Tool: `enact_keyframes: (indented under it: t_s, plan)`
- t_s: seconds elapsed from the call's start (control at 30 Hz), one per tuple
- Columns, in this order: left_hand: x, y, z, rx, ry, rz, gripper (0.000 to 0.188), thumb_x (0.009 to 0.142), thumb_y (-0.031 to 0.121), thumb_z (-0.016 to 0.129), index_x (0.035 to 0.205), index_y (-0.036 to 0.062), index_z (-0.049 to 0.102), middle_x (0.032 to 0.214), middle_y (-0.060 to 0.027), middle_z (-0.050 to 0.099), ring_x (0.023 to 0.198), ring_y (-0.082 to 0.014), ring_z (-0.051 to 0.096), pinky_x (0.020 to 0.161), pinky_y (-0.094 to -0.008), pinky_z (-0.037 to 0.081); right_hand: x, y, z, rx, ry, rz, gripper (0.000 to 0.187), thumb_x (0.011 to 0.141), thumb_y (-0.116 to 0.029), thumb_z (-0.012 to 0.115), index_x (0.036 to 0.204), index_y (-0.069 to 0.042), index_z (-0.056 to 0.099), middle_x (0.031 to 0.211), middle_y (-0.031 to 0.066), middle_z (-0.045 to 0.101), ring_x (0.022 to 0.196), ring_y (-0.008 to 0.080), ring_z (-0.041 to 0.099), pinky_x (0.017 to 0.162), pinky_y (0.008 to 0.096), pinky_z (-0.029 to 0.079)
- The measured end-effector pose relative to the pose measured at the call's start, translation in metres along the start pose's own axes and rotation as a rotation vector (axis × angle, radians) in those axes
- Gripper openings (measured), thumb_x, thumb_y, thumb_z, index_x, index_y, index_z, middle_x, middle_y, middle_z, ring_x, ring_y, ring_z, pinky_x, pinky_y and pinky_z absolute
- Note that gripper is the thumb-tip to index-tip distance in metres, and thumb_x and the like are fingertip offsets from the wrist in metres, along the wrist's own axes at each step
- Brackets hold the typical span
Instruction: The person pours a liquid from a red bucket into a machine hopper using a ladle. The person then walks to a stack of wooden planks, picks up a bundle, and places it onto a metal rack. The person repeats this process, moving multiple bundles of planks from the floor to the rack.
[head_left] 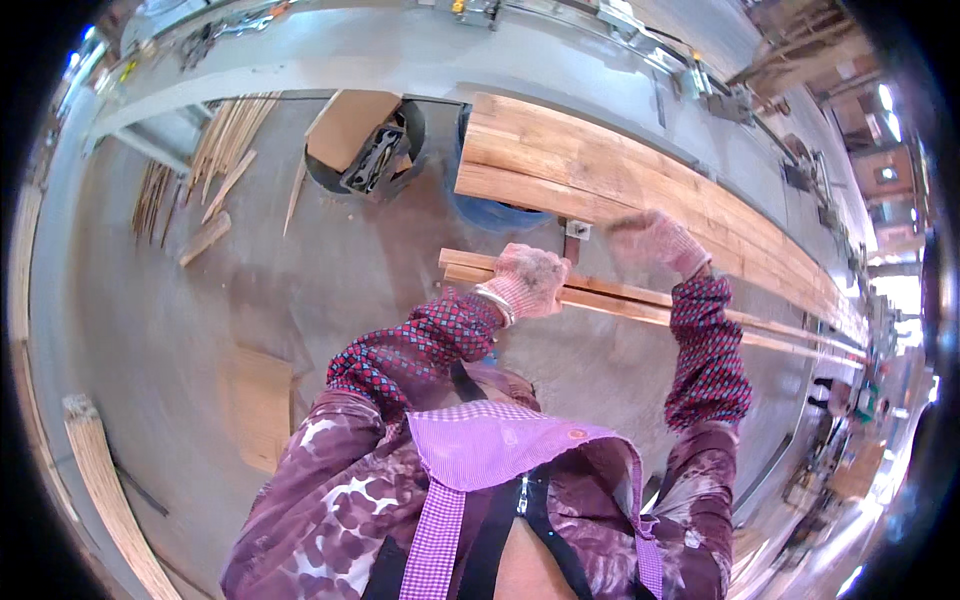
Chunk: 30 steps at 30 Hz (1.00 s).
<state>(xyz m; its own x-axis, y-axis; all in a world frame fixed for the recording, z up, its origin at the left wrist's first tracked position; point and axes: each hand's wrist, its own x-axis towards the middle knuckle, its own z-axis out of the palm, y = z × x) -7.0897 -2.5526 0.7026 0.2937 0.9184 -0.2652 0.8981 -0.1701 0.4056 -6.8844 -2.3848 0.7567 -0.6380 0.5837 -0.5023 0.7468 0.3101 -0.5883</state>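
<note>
My left hand (530, 281), in a pale pink work glove, is closed round two long, narrow wooden strips (466, 266) near their left ends. The strips lie side by side and run far off to the right. Beyond them a row of wide wooden boards (560, 165) lies flat with edges together. My right hand (652, 240), gloved the same way, is over the near edge of these boards. Motion smears its fingers, so their grip does not show.
A grey metal bench (350, 50) with clamps and fittings spans the far side. Below it stands a dark bin (420, 140) holding cardboard and a tool-like part. Loose wood sticks (225, 135) lie on the floor at left. A bundle of strips (105, 490) is at lower left.
</note>
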Motion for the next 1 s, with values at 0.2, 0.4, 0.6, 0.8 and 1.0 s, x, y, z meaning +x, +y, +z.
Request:
enact_keyframes:
  t_s: [0.2, 0.4, 0.6, 0.8, 1.0]
  plan:
    - [-0.006, 0.002, -0.012, 0.202, 0.086, 0.111, 0.051, 0.077, 0.052, 0.068, 0.109, 0.0129, 0.068, 0.134, -0.0107, 0.057, 0.137, -0.0282, 0.041, 0.116, -0.0507, 0.022, 0.038, 0.003, 0.034, -0.800, 0.444, 0.025, 0.055, 0.081, -0.028, 0.072, 0.127, -0.005, 0.053, 0.113, 0.0140, 0.060, 0.102, 0.0311, 0.065, 0.088, 0.0399, 0.052]
    - [-0.009, -0.006, -0.009, 0.235, 0.225, 0.096, 0.055, 0.075, 0.053, 0.069, 0.114, 0.0137, 0.071, 0.154, -0.0115, 0.037, 0.147, -0.0309, 0.025, 0.121, -0.0507, 0.014, 0.036, 0.021, 0.060, -1.135, 0.609, -0.366, 0.028, 0.084, -0.019, 0.054, 0.106, -0.002, 0.055, 0.097, 0.0136, 0.057, 0.092, 0.0311, 0.061, 0.079, 0.0395, 0.052]
    - [-0.003, -0.003, 0.011, 0.299, 0.487, 0.171, 0.078, 0.069, 0.054, 0.073, 0.133, 0.0122, 0.057, 0.157, -0.0202, 0.027, 0.147, -0.0362, 0.020, 0.121, -0.0530, 0.010, 0.035, 0.041, 0.056, -0.967, 0.530, -0.249, 0.023, 0.081, -0.012, 0.055, 0.104, -0.007, 0.058, 0.095, 0.0135, 0.063, 0.089, 0.0300, 0.064, 0.075, 0.0398, 0.052]
    - [-0.003, 0.000, -0.006, 0.134, 0.273, -0.014, 0.079, 0.066, 0.057, 0.075, 0.128, 0.0105, 0.057, 0.133, -0.0167, 0.054, 0.128, -0.0328, 0.049, 0.108, -0.0490, 0.036, 0.000, -0.025, -0.012, -0.318, -0.388, 0.152, 0.041, 0.077, -0.021, 0.071, 0.115, -0.007, 0.069, 0.107, 0.0166, 0.070, 0.100, 0.0270, 0.067, 0.081, 0.0376, 0.053]
    - [0.001, 0.001, -0.013, 0.095, 0.124, -0.040, 0.067, 0.069, 0.054, 0.073, 0.117, 0.0098, 0.060, 0.109, -0.0090, 0.067, 0.103, -0.0267, 0.066, 0.091, -0.0435, 0.049, 0.047, 0.027, 0.005, -0.706, 0.567, -0.250, 0.048, 0.075, -0.027, 0.073, 0.115, -0.003, 0.061, 0.093, 0.0135, 0.065, 0.085, 0.0270, 0.067, 0.071, 0.0357, 0.055]
